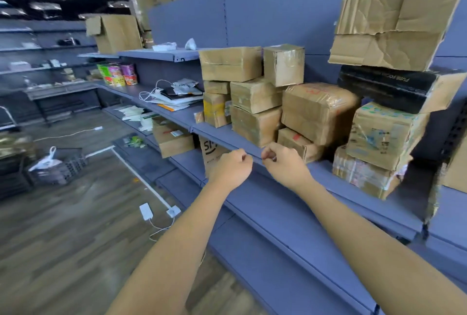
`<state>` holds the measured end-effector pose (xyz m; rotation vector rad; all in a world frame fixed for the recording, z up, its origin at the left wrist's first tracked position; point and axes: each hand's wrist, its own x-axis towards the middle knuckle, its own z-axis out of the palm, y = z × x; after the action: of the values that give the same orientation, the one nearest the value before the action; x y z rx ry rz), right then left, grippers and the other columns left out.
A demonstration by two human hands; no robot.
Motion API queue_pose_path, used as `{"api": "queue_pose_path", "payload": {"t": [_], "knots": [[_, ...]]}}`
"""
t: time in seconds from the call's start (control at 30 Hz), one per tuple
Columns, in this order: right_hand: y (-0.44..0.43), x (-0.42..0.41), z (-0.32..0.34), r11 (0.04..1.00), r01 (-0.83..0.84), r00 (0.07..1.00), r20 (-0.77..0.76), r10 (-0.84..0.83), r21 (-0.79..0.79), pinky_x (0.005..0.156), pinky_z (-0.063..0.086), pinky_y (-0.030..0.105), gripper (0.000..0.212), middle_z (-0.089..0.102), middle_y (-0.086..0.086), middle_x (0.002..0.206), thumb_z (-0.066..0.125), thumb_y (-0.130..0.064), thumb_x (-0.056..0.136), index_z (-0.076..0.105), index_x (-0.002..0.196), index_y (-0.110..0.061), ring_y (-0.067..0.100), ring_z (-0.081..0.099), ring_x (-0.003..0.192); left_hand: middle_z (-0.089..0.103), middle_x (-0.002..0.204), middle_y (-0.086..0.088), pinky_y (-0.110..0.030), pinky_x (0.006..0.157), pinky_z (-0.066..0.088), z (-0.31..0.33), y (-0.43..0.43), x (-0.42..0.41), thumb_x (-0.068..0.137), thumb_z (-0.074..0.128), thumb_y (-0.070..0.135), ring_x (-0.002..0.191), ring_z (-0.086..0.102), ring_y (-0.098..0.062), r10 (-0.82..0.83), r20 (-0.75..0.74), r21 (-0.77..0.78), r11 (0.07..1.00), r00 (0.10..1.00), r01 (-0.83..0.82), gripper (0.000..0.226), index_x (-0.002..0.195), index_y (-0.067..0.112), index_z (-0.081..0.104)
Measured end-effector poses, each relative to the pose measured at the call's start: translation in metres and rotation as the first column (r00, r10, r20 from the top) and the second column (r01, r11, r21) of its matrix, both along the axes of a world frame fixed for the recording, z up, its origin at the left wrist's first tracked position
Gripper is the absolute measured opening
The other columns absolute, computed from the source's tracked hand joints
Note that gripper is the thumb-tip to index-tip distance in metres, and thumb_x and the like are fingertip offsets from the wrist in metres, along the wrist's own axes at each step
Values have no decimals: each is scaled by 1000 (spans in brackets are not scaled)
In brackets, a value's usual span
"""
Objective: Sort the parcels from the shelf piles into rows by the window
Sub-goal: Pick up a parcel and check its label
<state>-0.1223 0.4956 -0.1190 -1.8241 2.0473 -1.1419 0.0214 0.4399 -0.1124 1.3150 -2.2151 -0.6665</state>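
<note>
- Parcels (256, 102), brown cardboard wrapped in clear tape, are piled on the blue shelf (222, 135) against its back panel, several layers high.
- Left hand (231, 165) and right hand (283, 160) hover side by side at the shelf's front edge. The fingers of both are curled into loose fists, and nothing shows inside either.
- Just behind the right hand, at the front of the shelf, lies a small low parcel (299, 144) under a bulging taped parcel (318, 110).
- Further right along the shelf stands a taller stack. A wrapped bundle (364, 175) sits at the bottom, with a printed carton (386, 135) and a black box (386, 87) above it, and torn cardboard (394, 26) on top.
- Left along the shelf lie papers and white cables (174, 94), with cup noodles (117, 74) beyond them.
- Under the shelf are a brown box (171, 137) and a paper bag (211, 153).
- The wide top parcel (230, 63) lies flat, its long axis along the shelf. Beside it a cube-shaped parcel (284, 64) stands slightly tilted.
- The black box's long axis also runs along the shelf.
</note>
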Motion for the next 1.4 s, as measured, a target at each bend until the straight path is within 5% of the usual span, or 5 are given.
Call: {"api": "queue_pose_path", "payload": {"t": [0.27,0.5,0.83,1.1,1.4], "knots": [[-82,65,-20,986,-141,990,-7,142,87,74,54,40,22,69,-1,97,50,-4,85,57,88,-25,22,62,91,53,76,-6,-31,60,34,-18,-53,64,97,36,33,68,48,-26,101,5,40,994,995,-101,31,71,19,45],[-181,98,-31,971,-228,973,49,225,72,76,54,40,21,70,-3,96,50,-8,86,56,85,-29,19,63,90,65,95,-7,-32,61,40,-16,-147,100,97,36,35,71,53,-25,157,70,22,987,985,-159,24,106,19,52],[-300,85,-13,984,-173,980,107,168,37,79,53,42,18,70,0,92,51,-9,86,60,84,-24,21,62,88,64,96,-5,-32,65,40,2,-271,81,95,38,30,89,60,-32,101,101,-27,995,990,-99,21,89,21,56],[-305,10,-17,993,117,984,136,-111,-33,70,49,30,25,62,-13,74,55,-6,85,57,77,-29,17,60,75,65,81,-1,-39,70,49,-14,-339,-8,94,42,31,78,60,-24,-201,-7,-38,979,979,201,19,88,25,59],[-263,-25,-15,847,530,832,164,-529,46,69,49,30,19,69,-2,82,53,-9,85,58,80,-26,19,62,76,63,80,12,-32,66,47,-4,-345,-91,89,41,37,75,59,-11,-585,17,-60,809,811,585,17,82,36,56]]}}
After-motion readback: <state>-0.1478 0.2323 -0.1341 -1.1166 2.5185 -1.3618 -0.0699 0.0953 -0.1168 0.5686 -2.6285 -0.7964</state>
